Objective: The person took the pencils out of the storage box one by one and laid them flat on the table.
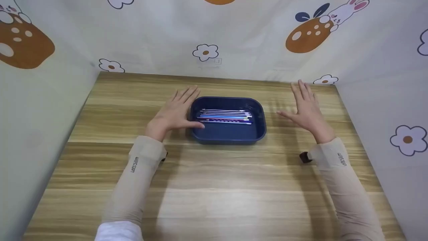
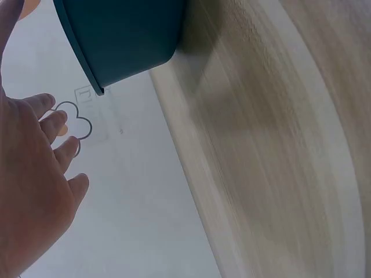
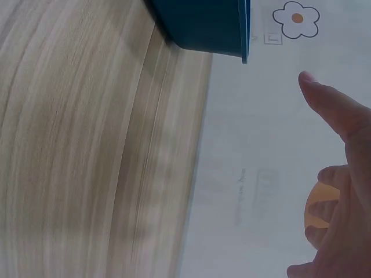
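**Two open hands on either side of a blue tray of pens**

A person is sitting at a wooden table (image 1: 214, 187), seen from a camera on their head. A dark blue rectangular tray (image 1: 228, 136) is sitting near the middle of the table, toward the far edge. Inside it, a row of thin pens or pencils (image 1: 225, 116) is lying side by side, running left to right across the far half of the tray.

The left hand (image 1: 175, 112) is lying flat with its fingers straight and spread, holding nothing; its thumb is resting against the tray's left rim, with the fingers pointing away along that side. The right hand (image 1: 306, 107) is hovering open, fingers straight and spread, well apart from the tray's right side and gripping nothing. It is looking slightly blurred.

Both forearms are wearing beige sleeves (image 1: 137, 180).

Pale printed walls are enclosing the table on three sides, patterned with flowers (image 1: 205, 52), rabbits and brown mushrooms.
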`<action>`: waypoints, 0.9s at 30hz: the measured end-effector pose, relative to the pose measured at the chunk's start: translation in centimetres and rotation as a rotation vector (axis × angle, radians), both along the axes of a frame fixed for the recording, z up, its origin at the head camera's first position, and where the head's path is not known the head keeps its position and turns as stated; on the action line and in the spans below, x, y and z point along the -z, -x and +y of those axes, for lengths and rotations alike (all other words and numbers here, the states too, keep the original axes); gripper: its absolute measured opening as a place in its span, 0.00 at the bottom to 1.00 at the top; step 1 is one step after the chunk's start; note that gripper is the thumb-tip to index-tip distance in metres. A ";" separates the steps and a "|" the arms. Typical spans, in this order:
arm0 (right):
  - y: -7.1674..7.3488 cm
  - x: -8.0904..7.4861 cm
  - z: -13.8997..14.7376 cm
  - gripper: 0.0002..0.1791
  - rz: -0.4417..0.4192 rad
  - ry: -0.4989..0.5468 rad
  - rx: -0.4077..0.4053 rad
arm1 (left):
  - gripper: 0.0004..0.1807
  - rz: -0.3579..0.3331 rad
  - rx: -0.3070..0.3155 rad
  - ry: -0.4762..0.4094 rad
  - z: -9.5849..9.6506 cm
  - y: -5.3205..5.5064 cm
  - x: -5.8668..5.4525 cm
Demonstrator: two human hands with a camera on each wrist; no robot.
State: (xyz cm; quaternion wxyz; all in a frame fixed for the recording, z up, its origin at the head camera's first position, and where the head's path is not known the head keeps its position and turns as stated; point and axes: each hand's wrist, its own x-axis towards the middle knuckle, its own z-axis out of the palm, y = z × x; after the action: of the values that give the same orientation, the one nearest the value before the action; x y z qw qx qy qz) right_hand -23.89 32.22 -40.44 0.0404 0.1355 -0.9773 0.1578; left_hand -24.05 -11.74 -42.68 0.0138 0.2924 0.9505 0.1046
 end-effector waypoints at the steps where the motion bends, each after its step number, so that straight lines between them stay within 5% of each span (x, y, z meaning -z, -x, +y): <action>1: 0.1 0.0 0.0 0.56 0.008 0.002 -0.002 | 0.68 -0.008 0.000 -0.006 0.0 0.0 0.0; 9: 0.1 -0.1 -0.1 0.56 0.035 0.033 -0.018 | 0.70 -0.077 0.009 -0.040 0.4 -0.2 0.1; 19: -0.1 0.7 -0.9 0.54 0.049 0.049 -0.052 | 0.75 -0.242 0.022 -0.076 0.1 -0.9 1.3; 27: -0.2 0.7 -2.0 0.54 0.038 0.101 -0.062 | 0.76 -0.225 0.022 -0.081 0.1 -1.0 1.3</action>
State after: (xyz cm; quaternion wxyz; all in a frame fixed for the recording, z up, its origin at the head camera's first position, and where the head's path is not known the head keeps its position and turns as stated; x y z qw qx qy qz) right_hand -23.73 30.27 -41.18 0.0608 0.1667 -0.9625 0.2053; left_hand -23.03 -11.60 -43.95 0.1099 0.2897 0.9345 0.1751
